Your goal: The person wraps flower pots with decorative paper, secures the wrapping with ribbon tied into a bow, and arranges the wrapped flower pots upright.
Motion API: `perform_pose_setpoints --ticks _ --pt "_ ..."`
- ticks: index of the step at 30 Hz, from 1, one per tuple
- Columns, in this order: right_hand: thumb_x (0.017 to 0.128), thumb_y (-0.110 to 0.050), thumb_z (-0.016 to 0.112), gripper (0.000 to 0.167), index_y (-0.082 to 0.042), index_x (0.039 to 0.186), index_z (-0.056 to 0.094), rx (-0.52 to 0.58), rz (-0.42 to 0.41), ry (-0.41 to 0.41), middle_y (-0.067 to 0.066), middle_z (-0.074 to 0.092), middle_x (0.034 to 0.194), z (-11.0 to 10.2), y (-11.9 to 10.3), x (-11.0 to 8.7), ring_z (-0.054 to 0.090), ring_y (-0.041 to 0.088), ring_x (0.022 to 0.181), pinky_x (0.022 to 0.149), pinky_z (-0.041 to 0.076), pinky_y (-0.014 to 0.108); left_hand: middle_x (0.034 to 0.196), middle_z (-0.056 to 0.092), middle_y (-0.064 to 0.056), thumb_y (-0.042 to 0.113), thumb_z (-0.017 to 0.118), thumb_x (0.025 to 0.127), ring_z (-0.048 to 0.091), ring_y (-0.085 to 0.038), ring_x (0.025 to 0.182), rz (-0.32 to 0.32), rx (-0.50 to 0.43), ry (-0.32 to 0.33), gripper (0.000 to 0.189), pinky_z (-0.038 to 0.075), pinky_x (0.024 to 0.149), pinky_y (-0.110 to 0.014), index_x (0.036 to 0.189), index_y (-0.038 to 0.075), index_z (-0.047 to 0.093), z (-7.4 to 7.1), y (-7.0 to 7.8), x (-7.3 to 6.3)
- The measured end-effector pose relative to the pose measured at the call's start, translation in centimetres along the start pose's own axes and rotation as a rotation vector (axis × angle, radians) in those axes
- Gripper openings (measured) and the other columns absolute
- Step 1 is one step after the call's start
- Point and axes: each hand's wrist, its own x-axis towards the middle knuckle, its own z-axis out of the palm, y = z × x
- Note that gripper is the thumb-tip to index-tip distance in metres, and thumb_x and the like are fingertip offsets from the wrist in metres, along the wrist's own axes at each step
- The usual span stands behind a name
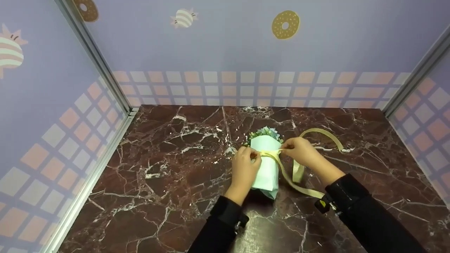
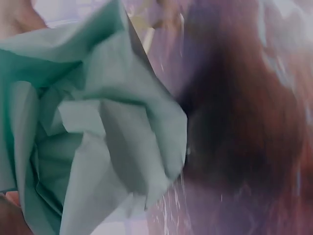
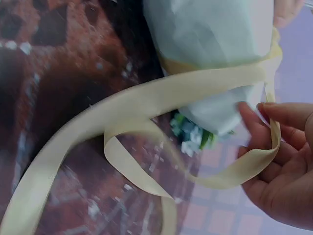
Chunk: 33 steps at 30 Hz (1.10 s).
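A small bouquet wrapped in pale mint-green paper (image 1: 265, 175) lies on the table, blue and green flowers (image 1: 267, 132) peeking out at its far end. Around its middle runs a yellow satin ribbon (image 1: 269, 153). My left hand (image 1: 243, 170) pinches the ribbon at the bouquet's left side. On the other side my right hand (image 1: 301, 151) pinches a ribbon strand between thumb and forefinger, and part of that ribbon (image 3: 244, 169) loops across the fingers. In the left wrist view, the folded paper end (image 2: 117, 142) fills much of the picture and hides the ribbon work.
One long ribbon tail (image 1: 302, 189) trails toward the right sleeve; another ribbon loop (image 1: 321, 131) arches beyond the right hand. The dark red marble-patterned table (image 1: 168, 182) is bounded by a patterned back wall (image 1: 228, 52) and side walls.
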Motion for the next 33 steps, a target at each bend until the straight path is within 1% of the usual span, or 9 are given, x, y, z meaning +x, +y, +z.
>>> perform_pose_setpoints --ticks 4,7,10,15,20,25,29,31,33 --pt "0.099 -0.01 0.056 0.019 0.005 0.105 0.067 0.074 0.037 -0.02 0.021 0.067 0.099 1.1 0.1 0.0 0.064 0.038 0.093 0.072 0.055 0.038 0.086 0.056 0.002 0.008 0.071 0.085 0.058 -0.012 0.076 -0.064 -0.196 0.019 0.003 0.051 0.071 -0.024 0.082 0.007 0.07 0.3 0.3 -0.5" --pt "0.1 -0.012 0.055 0.02 0.004 0.106 0.065 0.097 0.042 0.011 0.023 0.067 0.1 1.7 0.0 0.0 0.064 0.037 0.092 0.071 0.054 0.037 0.084 0.059 0.004 0.006 0.072 0.084 0.057 -0.009 0.073 -0.097 -0.288 0.025 0.003 0.051 0.067 -0.022 0.081 0.007 0.072 0.4 0.4 -0.7" --pt "0.1 -0.012 0.055 0.021 0.004 0.108 0.064 0.138 0.044 0.028 0.022 0.067 0.099 2.0 0.1 0.0 0.064 0.034 0.087 0.069 0.053 0.035 0.076 0.061 0.006 0.008 0.071 0.086 0.055 -0.007 0.067 -0.133 -0.308 0.014 0.004 0.049 0.062 -0.022 0.083 0.009 0.072 0.4 0.4 -0.7" --pt "0.1 -0.009 0.055 0.019 0.005 0.107 0.065 0.238 0.022 0.087 0.02 0.068 0.097 1.9 0.5 -0.2 0.063 0.027 0.076 0.063 0.052 0.031 0.072 0.062 0.007 0.011 0.069 0.087 0.053 -0.006 0.064 -0.186 -0.338 -0.069 0.003 0.047 0.059 -0.022 0.086 0.009 0.071 -0.2 0.1 0.0" --pt "0.097 -0.01 0.06 0.02 0.004 0.107 0.07 0.312 0.005 0.189 0.011 0.07 0.09 1.3 0.9 -0.6 0.062 0.016 0.075 0.063 0.052 0.027 0.08 0.061 0.005 0.003 0.068 0.081 0.052 -0.007 0.068 -0.155 -0.266 -0.138 0.013 0.047 0.064 -0.022 0.091 0.01 0.073 -0.5 -0.5 0.6" --pt "0.095 -0.012 0.063 0.022 0.004 0.109 0.071 0.354 -0.002 0.238 0.003 0.069 0.085 1.0 0.4 -1.2 0.06 0.014 0.076 0.063 0.048 0.024 0.084 0.061 0.002 0.001 0.067 0.08 0.055 -0.014 0.073 -0.078 -0.086 -0.051 0.022 0.048 0.068 -0.028 0.098 0.011 0.074 -0.8 -1.2 1.1" --pt "0.094 -0.01 0.064 0.02 0.003 0.107 0.073 0.351 -0.009 0.298 0.01 0.069 0.084 1.3 0.8 -0.9 0.06 0.013 0.071 0.058 0.046 0.021 0.082 0.062 0.001 0.003 0.069 0.082 0.057 -0.017 0.075 -0.04 0.021 0.047 0.016 0.048 0.069 -0.031 0.095 0.01 0.076 -1.3 -1.9 1.6" --pt "0.095 -0.009 0.064 0.02 0.004 0.107 0.073 0.354 -0.009 0.32 0.015 0.069 0.086 1.4 0.8 -1.0 0.06 0.011 0.07 0.059 0.048 0.02 0.083 0.063 -0.001 0.004 0.069 0.084 0.058 -0.018 0.076 -0.073 -0.031 0.077 0.014 0.049 0.069 -0.03 0.095 0.008 0.076 -1.6 -2.2 1.8" --pt "0.095 -0.009 0.063 0.021 0.004 0.109 0.072 0.364 -0.003 0.335 0.018 0.069 0.089 1.5 0.8 -1.0 0.062 0.01 0.072 0.062 0.051 0.019 0.086 0.064 -0.002 0.004 0.068 0.087 0.06 -0.019 0.08 -0.161 -0.182 0.084 0.013 0.052 0.071 -0.029 0.097 0.006 0.076 -1.8 -2.5 1.9"
